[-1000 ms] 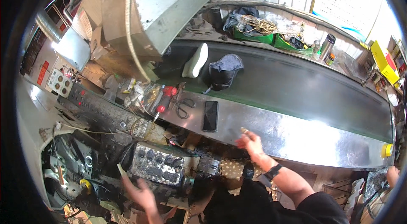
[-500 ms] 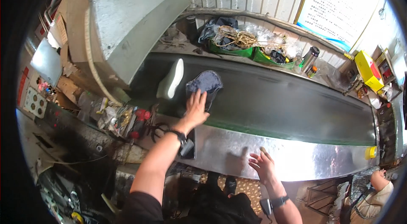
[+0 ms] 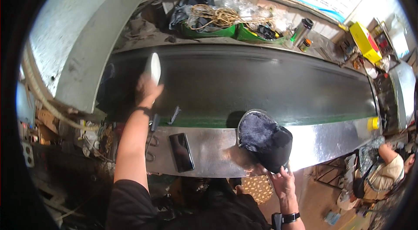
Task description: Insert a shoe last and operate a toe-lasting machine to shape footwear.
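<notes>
On the dark conveyor belt, a white shoe sole (image 3: 153,65) points away from me. My left hand (image 3: 149,92), smeared by motion, is closed around its near end. Over the metal ledge, my right hand (image 3: 283,182) grips the lower end of a dark shoe upper (image 3: 278,146) with a bluish fleece lining. The upper's wide opening faces up and to the left, and the fingers beneath it are partly hidden. A small dark strip (image 3: 175,115) lies on the belt's near edge, right of my left forearm.
A black phone (image 3: 181,152) lies on the metal ledge (image 3: 213,156). Behind the belt (image 3: 261,82) stand green bins (image 3: 209,33) with rope and plastic, and a thermos (image 3: 302,30). A yellow cap (image 3: 373,123) sits at the ledge's right end. Another person (image 3: 383,173) is at lower right.
The dark upper has gone from under my left hand on the belt to my right hand over the ledge. My left hand has moved left onto the white sole. The view has shifted.
</notes>
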Motion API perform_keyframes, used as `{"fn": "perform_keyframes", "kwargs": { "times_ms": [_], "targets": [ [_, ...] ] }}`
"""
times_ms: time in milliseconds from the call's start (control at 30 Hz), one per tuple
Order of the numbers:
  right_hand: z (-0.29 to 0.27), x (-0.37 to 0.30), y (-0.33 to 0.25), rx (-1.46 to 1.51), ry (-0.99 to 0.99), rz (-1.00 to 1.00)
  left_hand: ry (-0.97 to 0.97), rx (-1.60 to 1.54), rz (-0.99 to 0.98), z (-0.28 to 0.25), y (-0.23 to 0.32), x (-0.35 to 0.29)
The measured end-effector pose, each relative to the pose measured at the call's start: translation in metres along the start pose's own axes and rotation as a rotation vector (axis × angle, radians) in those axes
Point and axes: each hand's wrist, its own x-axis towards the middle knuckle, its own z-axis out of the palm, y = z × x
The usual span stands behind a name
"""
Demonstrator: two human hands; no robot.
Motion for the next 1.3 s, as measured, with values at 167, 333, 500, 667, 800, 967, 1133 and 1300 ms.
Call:
{"fn": "perform_keyframes", "kwargs": {
  "times_ms": [167,333,500,667,800,967,1133,1300],
  "targets": [
    [-0.017,-0.023,-0.01,0.092,-0.025,0.01,-0.221,-0.28,-0.35,0.052,-0.085,-0.009],
    [-0.038,-0.017,-0.017,0.223,-0.171,0.076,-0.279,-0.284,-0.195,0.001,-0.023,-0.049],
    [-0.057,0.014,-0.027,0.03,-0.097,0.074,0.177,-0.005,0.766,-0.077,0.09,-0.15],
    [-0.083,0.013,-0.045,0.034,-0.083,-0.111,0.206,-0.167,1.159,-0.072,0.176,-0.297],
    [-0.107,0.019,-0.061,0.116,0.082,-0.043,0.528,-0.277,1.424,-0.023,0.223,-0.406],
    [-0.112,0.01,-0.082,0.046,0.15,-0.238,0.301,-0.324,1.503,-0.007,0.244,-0.451],
    [-0.1,-0.052,-0.081,-0.58,-0.039,-0.746,-0.726,-1.49,0.214,-0.024,0.253,-0.369],
    [-0.096,-0.071,-0.018,-1.477,-0.469,-1.04,-1.142,-1.392,-0.302,0.013,0.248,-0.284]
  ]
}}
